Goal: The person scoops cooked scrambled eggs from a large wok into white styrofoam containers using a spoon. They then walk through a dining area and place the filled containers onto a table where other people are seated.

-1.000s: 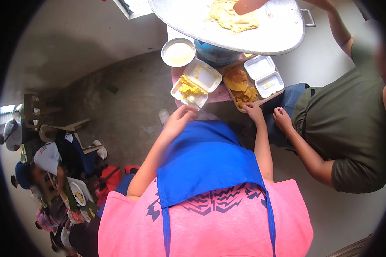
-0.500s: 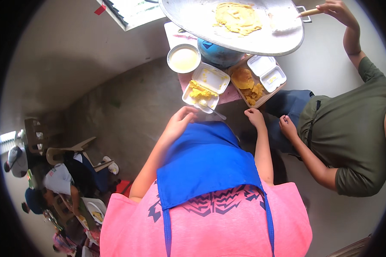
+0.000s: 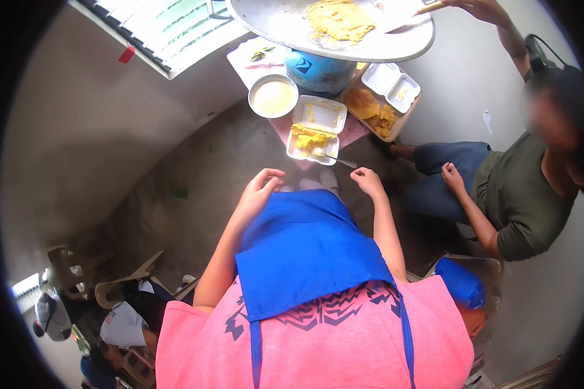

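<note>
My left hand [image 3: 263, 185] is held over the apron's left edge, with its fingers loosely stretched and nothing in them. My right hand [image 3: 368, 182] has its fingers curled together just below the handle end of a metal spoon [image 3: 344, 161]; whether they touch is too small to tell. The spoon's bowl rests in an open white foam container [image 3: 321, 115] holding crumbled yellow food [image 3: 310, 137]. To its left stands a round bowl [image 3: 272, 96] of pale yellow liquid. Behind is a large metal pan [image 3: 402, 45] with a flat yellow layer of food [image 3: 339, 21], above a blue rounded tank [image 3: 318, 72].
A tray [image 3: 396, 128] to the right holds yellow-orange food pieces and another open foam container [image 3: 401, 94]. A co-worker [image 3: 519, 194] beside it reaches one hand [image 3: 483, 10] to a wooden-handled tool at the pan. Chairs and seated people are at lower left; a blue container [image 3: 459, 283] is at right.
The view has shifted, showing more of the window and the co-worker. My right hand has come closer to the spoon's handle; my left hand is now farther from the foam container.
</note>
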Demonstrator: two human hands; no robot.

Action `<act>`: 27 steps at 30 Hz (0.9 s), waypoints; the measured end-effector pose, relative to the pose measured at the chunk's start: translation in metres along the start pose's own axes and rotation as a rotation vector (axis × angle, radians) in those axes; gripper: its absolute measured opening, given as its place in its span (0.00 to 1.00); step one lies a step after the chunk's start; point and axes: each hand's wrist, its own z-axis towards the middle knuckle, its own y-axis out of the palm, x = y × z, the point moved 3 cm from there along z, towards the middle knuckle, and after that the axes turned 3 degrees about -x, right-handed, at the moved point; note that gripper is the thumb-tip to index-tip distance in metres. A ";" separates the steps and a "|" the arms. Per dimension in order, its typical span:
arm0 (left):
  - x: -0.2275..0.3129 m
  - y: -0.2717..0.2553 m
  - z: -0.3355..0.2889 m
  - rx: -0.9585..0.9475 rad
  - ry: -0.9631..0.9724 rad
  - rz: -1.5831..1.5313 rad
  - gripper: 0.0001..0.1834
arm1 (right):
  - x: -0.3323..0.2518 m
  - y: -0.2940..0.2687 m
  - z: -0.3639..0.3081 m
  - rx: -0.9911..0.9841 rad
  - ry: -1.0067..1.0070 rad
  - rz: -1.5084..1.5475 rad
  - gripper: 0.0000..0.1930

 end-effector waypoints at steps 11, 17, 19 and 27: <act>0.008 0.004 0.015 -0.051 -0.099 0.044 0.13 | 0.029 -0.106 0.048 0.472 -0.012 0.037 0.11; 0.021 0.039 0.035 0.049 -0.190 -0.072 0.13 | 0.053 -0.197 0.145 0.557 0.042 0.148 0.10; 0.023 0.055 0.042 0.081 -0.190 -0.083 0.13 | 0.070 -0.214 0.181 0.545 0.072 0.206 0.10; 0.025 0.120 0.068 0.238 -0.215 -0.150 0.13 | 0.092 -0.276 0.293 0.540 0.096 0.200 0.11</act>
